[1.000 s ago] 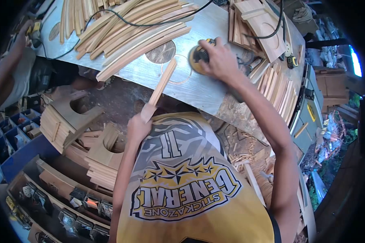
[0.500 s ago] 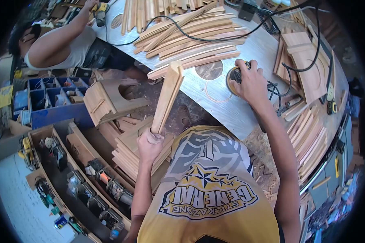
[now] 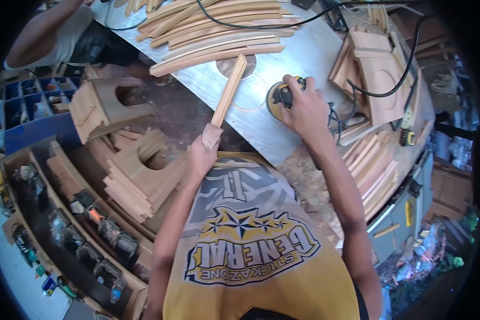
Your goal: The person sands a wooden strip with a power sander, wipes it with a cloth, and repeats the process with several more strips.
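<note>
Both hands are occupied: the left hand (image 3: 201,154) has its fingers clenched round the near end of a wooden strip (image 3: 228,92), whose far end tilts over the bench (image 3: 304,50). The right hand (image 3: 303,109) grips the orbital sander (image 3: 280,96) resting there. Sanding seemingly calls for laying the strip flat first.

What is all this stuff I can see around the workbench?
workbench: one, grey, across the top.
curved slats: a pile too many to count, tan, far side of the workbench.
square panels: several, tan, right end of the workbench.
sander: one, yellow and black, on the workbench.
wooden strip: one, pale brown, slanting over the workbench's near edge.
blue bin: one, blue, compartmented, at left.
co-worker: one, grey top, upper left.
left hand: one, gripping the wooden strip's lower end.
right hand: one, gripping the sander.
</note>
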{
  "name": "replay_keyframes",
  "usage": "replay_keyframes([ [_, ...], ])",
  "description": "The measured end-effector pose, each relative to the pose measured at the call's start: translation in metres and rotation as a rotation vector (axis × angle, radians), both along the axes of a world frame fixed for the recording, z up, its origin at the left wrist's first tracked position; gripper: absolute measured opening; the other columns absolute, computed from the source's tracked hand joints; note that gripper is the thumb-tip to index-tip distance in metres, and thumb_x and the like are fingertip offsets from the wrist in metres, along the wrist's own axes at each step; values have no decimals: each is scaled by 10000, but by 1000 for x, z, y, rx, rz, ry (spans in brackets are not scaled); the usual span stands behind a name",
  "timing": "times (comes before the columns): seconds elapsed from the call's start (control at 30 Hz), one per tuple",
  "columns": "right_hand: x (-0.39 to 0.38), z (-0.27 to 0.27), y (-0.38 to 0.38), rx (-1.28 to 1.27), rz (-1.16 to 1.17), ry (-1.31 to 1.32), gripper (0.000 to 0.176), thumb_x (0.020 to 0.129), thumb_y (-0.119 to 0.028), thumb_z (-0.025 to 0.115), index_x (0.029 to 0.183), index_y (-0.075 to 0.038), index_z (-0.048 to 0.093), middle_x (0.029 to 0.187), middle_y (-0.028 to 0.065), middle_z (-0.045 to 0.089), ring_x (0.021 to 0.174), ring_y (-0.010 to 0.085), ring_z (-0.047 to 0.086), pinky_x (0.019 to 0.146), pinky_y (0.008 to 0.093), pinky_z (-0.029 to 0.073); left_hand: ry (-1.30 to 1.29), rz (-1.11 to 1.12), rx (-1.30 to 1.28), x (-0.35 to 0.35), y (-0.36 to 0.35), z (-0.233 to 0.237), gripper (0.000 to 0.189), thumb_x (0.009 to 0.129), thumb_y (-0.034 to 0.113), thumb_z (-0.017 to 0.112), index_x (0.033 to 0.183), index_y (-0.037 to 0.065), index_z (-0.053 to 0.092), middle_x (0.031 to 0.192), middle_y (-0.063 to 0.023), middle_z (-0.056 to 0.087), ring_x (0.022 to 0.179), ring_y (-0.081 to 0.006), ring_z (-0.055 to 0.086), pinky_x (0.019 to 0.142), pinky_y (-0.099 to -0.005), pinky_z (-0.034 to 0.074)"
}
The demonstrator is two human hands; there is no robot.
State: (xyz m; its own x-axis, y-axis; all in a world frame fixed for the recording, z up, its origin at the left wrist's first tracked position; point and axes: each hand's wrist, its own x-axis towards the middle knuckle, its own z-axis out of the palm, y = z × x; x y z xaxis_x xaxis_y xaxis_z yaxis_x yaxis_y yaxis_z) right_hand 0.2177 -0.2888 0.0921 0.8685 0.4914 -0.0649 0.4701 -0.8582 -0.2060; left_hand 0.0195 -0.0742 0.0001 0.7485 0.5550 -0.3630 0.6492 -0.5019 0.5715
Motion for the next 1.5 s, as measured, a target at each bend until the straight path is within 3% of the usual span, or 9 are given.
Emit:
replay_keyframes([
  [0.03,1,4,-1,10,-30,27,621,781,-269,823,1345,-244,564,1171,195,558,924,421,669,749,491,581,66,-65,-38,6,-3,-1,310,881,281,745,987,-5,690,932,-282,722,935,-476,702,805,-582,535],
  [0.23,-28,31,26,134,-119,18,612,764,-215,837,1320,-235,582,1189,235,540,982,455,637,771,516,584,239,-168,-27,9,-10,-17,327,901,199,699,1091,-28,561,910,-352,695,911,-544,676,839,-607,524],
  [0.4,-43,25,82,159,-101,37,576,779,-229,824,1308,-239,596,1259,248,546,1025,446,643,834,492,569,272,-262,-68,7,1,-26,340,908,187,693,1123,-19,529,907,-343,696,924,-534,679,840,-607,515],
  [0.63,-16,18,108,74,-242,20,533,777,-238,819,1267,-204,614,1124,215,559,916,447,659,791,512,562,383,-288,-221,13,17,-10,356,905,195,701,1152,4,529,987,-323,706,985,-528,673,867,-612,505],
  [0.87,-34,19,117,50,-201,45,527,785,-262,817,1266,-187,615,1089,199,577,912,439,670,802,512,561,402,-318,-288,13,31,-17,387,894,205,710,1180,15,532,1001,-328,703,1004,-523,673,878,-611,510],
  [1.03,3,16,122,25,-237,-60,536,783,-268,824,1265,-179,608,1081,217,580,914,445,672,819,511,561,392,-317,-311,6,31,-17,386,895,197,694,1192,11,532,1033,-324,704,1021,-523,669,893,-608,509],
  [1.27,-23,8,106,127,-214,2,539,786,-291,811,1275,-188,608,1085,219,582,917,446,669,827,515,559,362,-304,-266,1,27,-21,405,894,214,693,1217,18,548,1048,-313,709,1027,-526,667,897,-606,511],
  [1.33,13,8,94,90,-270,-7,564,798,-328,798,1312,-197,606,1122,228,592,977,448,672,854,520,561,298,-278,-192,-5,27,-19,409,892,230,707,1217,25,566,1021,-310,713,998,-528,671,885,-600,518],
  [1.5,61,9,60,-20,-317,-76,586,797,-341,787,1341,-248,591,1156,219,588,1004,454,673,867,520,562,36,-104,-192,-11,54,8,314,899,275,745,1047,9,669,1006,-272,721,979,-467,692,826,-560,526],
])
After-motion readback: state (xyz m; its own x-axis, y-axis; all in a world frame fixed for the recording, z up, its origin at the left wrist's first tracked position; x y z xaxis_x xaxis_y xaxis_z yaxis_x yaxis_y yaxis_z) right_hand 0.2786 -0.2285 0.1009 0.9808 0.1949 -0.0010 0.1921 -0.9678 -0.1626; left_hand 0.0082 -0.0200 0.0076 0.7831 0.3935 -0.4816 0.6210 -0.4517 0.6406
